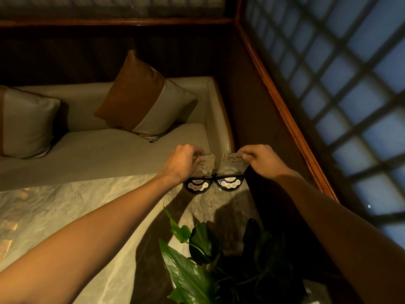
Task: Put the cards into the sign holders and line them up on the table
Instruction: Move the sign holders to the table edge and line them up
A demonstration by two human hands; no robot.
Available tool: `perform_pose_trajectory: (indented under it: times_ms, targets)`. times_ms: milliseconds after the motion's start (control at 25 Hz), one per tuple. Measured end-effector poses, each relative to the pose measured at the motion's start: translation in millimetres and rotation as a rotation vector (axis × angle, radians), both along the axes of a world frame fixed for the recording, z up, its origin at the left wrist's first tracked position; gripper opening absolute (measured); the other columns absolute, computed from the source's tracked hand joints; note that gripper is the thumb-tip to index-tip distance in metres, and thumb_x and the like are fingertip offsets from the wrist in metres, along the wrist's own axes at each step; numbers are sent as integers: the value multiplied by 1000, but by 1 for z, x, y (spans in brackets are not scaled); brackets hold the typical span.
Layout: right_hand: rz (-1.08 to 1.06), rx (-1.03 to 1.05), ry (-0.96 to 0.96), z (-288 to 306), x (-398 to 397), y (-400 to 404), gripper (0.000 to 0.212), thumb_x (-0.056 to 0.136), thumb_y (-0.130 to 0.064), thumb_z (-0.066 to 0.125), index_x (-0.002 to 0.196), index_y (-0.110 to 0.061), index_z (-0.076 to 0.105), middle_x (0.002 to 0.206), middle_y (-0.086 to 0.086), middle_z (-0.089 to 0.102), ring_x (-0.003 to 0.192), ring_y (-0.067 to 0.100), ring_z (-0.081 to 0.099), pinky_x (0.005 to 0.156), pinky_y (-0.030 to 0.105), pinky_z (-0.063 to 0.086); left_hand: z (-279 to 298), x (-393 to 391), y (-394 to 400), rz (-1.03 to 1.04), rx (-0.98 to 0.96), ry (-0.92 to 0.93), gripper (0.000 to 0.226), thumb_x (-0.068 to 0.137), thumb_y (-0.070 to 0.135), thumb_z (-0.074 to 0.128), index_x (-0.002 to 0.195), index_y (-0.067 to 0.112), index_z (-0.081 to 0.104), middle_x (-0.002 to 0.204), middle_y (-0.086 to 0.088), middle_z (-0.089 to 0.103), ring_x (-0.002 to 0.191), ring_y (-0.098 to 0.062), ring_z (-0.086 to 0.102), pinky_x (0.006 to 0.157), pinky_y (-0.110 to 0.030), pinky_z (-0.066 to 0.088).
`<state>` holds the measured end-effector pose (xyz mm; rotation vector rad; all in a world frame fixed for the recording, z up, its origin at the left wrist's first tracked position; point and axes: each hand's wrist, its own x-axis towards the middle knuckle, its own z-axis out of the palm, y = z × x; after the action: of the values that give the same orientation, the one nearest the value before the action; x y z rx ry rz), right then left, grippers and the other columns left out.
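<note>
One view only, from the person's head, looking forward and steeply down along both bare forearms. The wide lens bends the edges. The table point(65, 216) fills the near left, the plant point(197, 270) sits nearest at bottom centre, and the hands meet at mid-distance near the table's far right corner. The bench point(109, 150) lies beyond; the lattice window point(350, 95) runs along the right.

A pale sofa point(114, 148) with two cushions point(144, 97) is set by a dark wall and a grid window point(341, 84).
</note>
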<state>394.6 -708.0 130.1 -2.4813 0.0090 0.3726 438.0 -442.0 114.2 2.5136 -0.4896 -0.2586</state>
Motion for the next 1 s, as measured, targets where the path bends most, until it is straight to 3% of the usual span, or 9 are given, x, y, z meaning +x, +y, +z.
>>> perform_pose_trajectory:
  times_ms: [80, 200, 320, 400, 560, 720, 880, 1000]
  targets:
    - [-6, -6, 5, 1, 1, 1, 27, 106, -15, 50, 126, -20, 68, 123, 4, 71, 114, 19, 65, 93, 34, 56, 2, -1, -2, 2, -2, 2, 25, 94, 17, 68, 119, 17, 72, 116, -4, 74, 108, -21, 68, 92, -43, 57]
    - [-21, -29, 27, -3, 0, 0, 26, 106, -16, 50, 125, -22, 68, 117, 0, 71, 99, 11, 66, 74, 19, 49, 0, -5, -3, 17, -11, -24, 26, 96, 16, 66, 122, 17, 70, 117, -4, 73, 109, -20, 68, 92, -42, 58]
    - [-30, -43, 38, -3, 0, 0, 28, 105, -17, 52, 130, -22, 65, 119, 0, 70, 85, 2, 61, 66, 16, 43, 2, -10, -3, 15, -6, 10, 35, 96, 20, 66, 130, 18, 63, 126, -5, 68, 116, -23, 64, 96, -44, 55]
    - [-14, -56, 69, 2, -2, 5, 35, 104, -17, 56, 138, -20, 59, 127, 2, 67, 91, 4, 62, 71, 17, 48, 7, -13, 3, 38, -7, 33, 45, 94, 22, 68, 137, 19, 57, 133, -6, 62, 121, -25, 60, 99, -46, 54]
    - [-25, -166, -11, 23, -5, 17, 53, 98, -12, 65, 148, -12, 50, 144, 12, 55, 130, 28, 57, 95, 28, 47, 26, -20, 43, 68, 165, 53, 49, 93, 28, 68, 139, 20, 54, 139, -5, 60, 127, -26, 57, 104, -46, 49]
    - [9, -240, -77, 67, -5, 47, 49, 99, -19, 64, 145, -11, 52, 142, 16, 53, 127, 31, 56, 97, 34, 46, 51, -37, 109, 80, 322, 213, 47, 91, 38, 70, 134, 22, 58, 138, -3, 61, 125, -26, 57, 102, -46, 50]
    - [89, -326, -132, 112, -9, 108, 55, 98, -29, 65, 149, -16, 48, 150, 14, 50, 136, 31, 52, 107, 43, 46, 77, -73, 182, 161, 276, 212, 49, 89, 43, 70, 133, 22, 61, 137, -3, 63, 123, -25, 60, 103, -46, 51]
    - [171, -346, -133, 140, -24, 171, 56, 98, -32, 66, 149, -15, 50, 150, 13, 54, 135, 31, 54, 105, 40, 46, 99, -111, 236, 202, 186, 176, 50, 92, 40, 69, 135, 16, 61, 139, -4, 62, 127, -24, 58, 106, -41, 48]
